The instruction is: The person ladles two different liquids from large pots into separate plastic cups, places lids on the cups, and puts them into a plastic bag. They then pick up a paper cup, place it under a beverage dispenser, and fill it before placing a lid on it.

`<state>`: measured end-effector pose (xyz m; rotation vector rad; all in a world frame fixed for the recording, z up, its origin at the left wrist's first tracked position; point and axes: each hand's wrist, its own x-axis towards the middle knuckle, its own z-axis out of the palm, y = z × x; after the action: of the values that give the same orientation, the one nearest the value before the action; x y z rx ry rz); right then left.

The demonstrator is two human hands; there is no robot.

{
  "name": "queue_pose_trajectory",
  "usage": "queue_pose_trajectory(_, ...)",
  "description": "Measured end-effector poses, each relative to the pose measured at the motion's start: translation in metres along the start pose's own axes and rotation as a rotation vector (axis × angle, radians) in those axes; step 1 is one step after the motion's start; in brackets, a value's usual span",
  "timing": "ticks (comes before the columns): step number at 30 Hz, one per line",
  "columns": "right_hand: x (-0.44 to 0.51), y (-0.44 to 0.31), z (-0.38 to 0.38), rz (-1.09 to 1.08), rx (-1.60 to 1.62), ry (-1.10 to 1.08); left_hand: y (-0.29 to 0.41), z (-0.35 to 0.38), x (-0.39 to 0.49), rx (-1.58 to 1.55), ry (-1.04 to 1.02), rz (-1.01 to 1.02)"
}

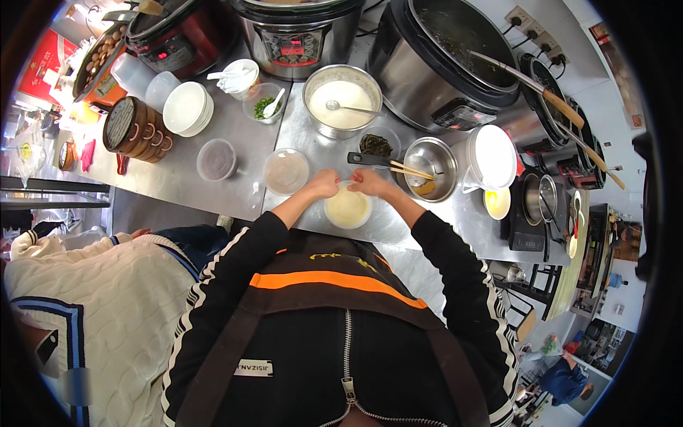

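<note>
A round clear plastic tub (348,209) with pale yellowish contents stands near the counter's front edge. My left hand (324,184) has its fingers curled at the tub's far left rim. Across from it, my right hand (370,182) pinches the far right rim; whether a lid is on is hard to tell. Two more round plastic tubs, one clear-rimmed (286,172) and one with a greyish look (216,160), sit to the left. Beyond my hands a steel pot (310,115) holds white liquid and a ladle (333,105).
Large electric cookers (448,69) line the back. To the right are a steel bowl (445,157) with chopsticks, a white bucket (493,160) and an induction cooker (525,235). Bamboo steamers (130,128) and stacked white bowls (184,109) stand left. A person in a knit sweater (112,299) is close by.
</note>
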<state>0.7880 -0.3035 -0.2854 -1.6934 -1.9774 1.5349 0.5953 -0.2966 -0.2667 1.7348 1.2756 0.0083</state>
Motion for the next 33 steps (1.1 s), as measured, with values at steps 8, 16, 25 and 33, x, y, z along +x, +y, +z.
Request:
queue_pose_trajectory(8,-0.098,0.015,0.053,0.327,1.156,0.163,0.022,0.042,-0.058,0.436,0.517,0.441)
queue_pose_trajectory(16,-0.129,-0.040,-0.008,-0.019,-0.072,0.092,0.043,0.031,-0.071,0.505,0.276,0.578)
queue_pose_trajectory(25,-0.056,-0.272,-0.450,-0.700,-0.712,1.088,0.036,0.025,-0.073,0.600,0.484,0.339)
queue_pose_trajectory(33,0.049,-0.258,-0.687,-0.543,-1.352,1.924,0.033,0.045,-0.055,0.469,0.470,0.124)
